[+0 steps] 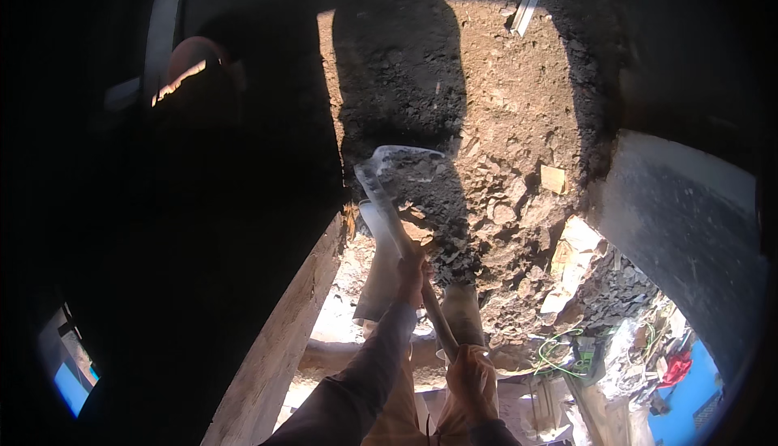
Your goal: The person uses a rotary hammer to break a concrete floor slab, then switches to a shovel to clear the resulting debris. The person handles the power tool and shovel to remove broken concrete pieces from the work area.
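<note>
Both of my hands grip the wooden handle [439, 318] of a long tool, apparently a hoe. My left hand [414, 276] is closed around the middle of the handle. Nearer my body, my right hand [471, 373] holds the end. The handle slants away to the upper left, to a pale metal blade [404, 150] that juts to the right, low over the dark soil. The blade is slightly blurred, and I cannot tell whether it touches the soil. Broken soil and rubble [495, 215] lie right of it. My light-coloured boots [375, 264] stand on either side of the handle.
A rough wall edge [292, 330] rises close on my left. A grey panel or wall [687, 203] stands at right. Crumpled paper [571, 264], a flat tan piece [553, 179], a green cord [556, 349] and a metal channel piece [524, 13] lie on the ground.
</note>
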